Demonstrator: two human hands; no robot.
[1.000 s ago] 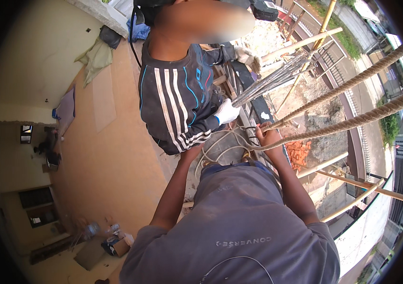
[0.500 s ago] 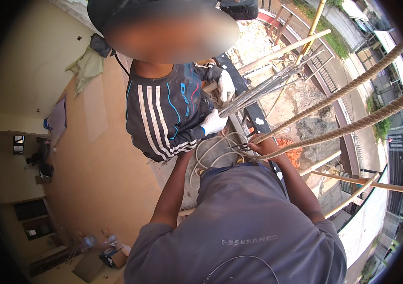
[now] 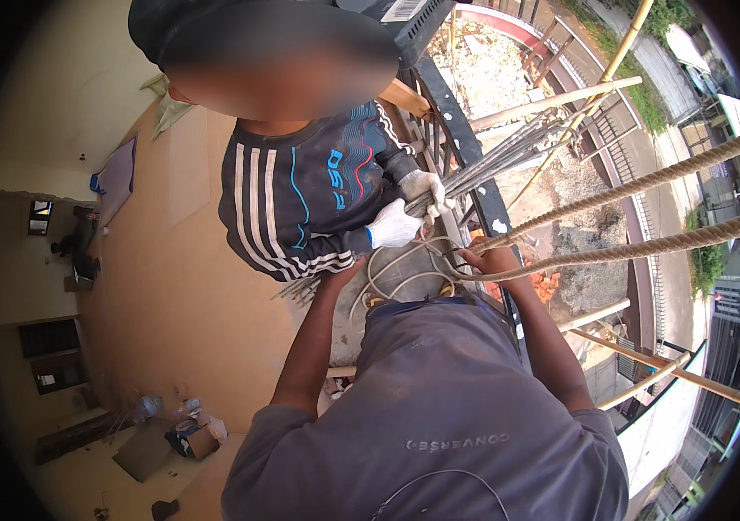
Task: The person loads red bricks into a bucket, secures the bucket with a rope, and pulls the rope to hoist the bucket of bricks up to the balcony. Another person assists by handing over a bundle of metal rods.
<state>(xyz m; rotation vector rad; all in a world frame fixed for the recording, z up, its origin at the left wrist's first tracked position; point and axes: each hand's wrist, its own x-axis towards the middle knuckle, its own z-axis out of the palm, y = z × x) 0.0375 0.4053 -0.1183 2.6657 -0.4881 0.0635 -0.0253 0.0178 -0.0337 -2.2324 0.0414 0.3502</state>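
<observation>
A: Start with the bundle of steel rods [image 3: 509, 161]. Where does it sit?

B: It lies slanted across the black railing [image 3: 465, 148], its far end out over the drop and its near end on the inner side of that railing, running down past the co-worker's striped sleeve [image 3: 300, 252].

A: And who has hold of it?

B: The co-worker's two white-gloved hands [image 3: 405, 213], wrapped round the rods just inside the railing. The person's right hand [image 3: 493, 259] is closed on the thick rope [image 3: 630, 187] right at the railing, where the two strands come in from outside. The left hand [image 3: 348, 267] is hidden behind the striped sleeve and the rods, so I cannot tell whether it grips anything.

A: What else is close to the railing?

B: Loops of pale cord [image 3: 396, 273] lie on the slab just inside it, near the right hand. Bamboo poles [image 3: 561, 100] stick out on the far side, and a pile of red bricks [image 3: 545, 286] lies on the ground far below.

A: How would you handle this well?

B: My judgement: keep the rope taut and low against the railing so the rods cannot swing, let the gloved hands steer the bundle over the top bar, and keep feet out of those cord loops. Pull together, not in jerks.
</observation>
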